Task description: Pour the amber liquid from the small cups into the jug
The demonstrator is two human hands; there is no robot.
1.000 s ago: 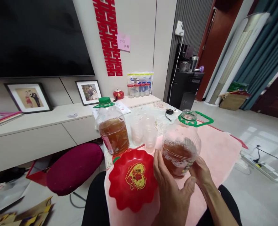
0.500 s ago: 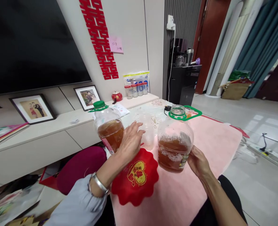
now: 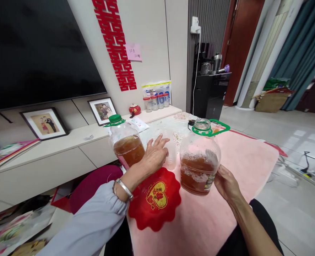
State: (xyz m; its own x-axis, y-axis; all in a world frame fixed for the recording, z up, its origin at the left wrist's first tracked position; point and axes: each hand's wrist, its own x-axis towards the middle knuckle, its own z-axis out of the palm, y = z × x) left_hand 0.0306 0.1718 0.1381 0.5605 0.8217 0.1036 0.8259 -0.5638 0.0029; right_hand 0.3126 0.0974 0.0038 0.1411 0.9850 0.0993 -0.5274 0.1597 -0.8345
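Observation:
A clear plastic jug (image 3: 198, 170) with a green handle ring stands uncapped on the pink cloth, part-filled with brown liquid and some foam. My right hand (image 3: 226, 183) is held against its lower right side, the fingertips partly hidden. My left hand (image 3: 157, 153) is open, fingers spread, beside a clear ribbed plastic container (image 3: 171, 156) that it partly hides. A second jug (image 3: 129, 147), with a green cap and brown liquid, stands behind my left wrist. Below that hand lies a red scalloped dish (image 3: 156, 202) with a gold heart print.
The pink cloth (image 3: 248, 153) covers the table. Along the white cabinet (image 3: 77, 142) stand photo frames (image 3: 47, 124), a red pot (image 3: 134, 109) and several red-lidded glass jars (image 3: 157, 102). A maroon stool (image 3: 93, 188) is at the left; a power strip (image 3: 306, 172) lies on the floor at right.
My left hand has shifted slightly right and forward, its fingers spreading more, toward the clear container. My right hand stays at the uncapped jug. The view has turned slightly left.

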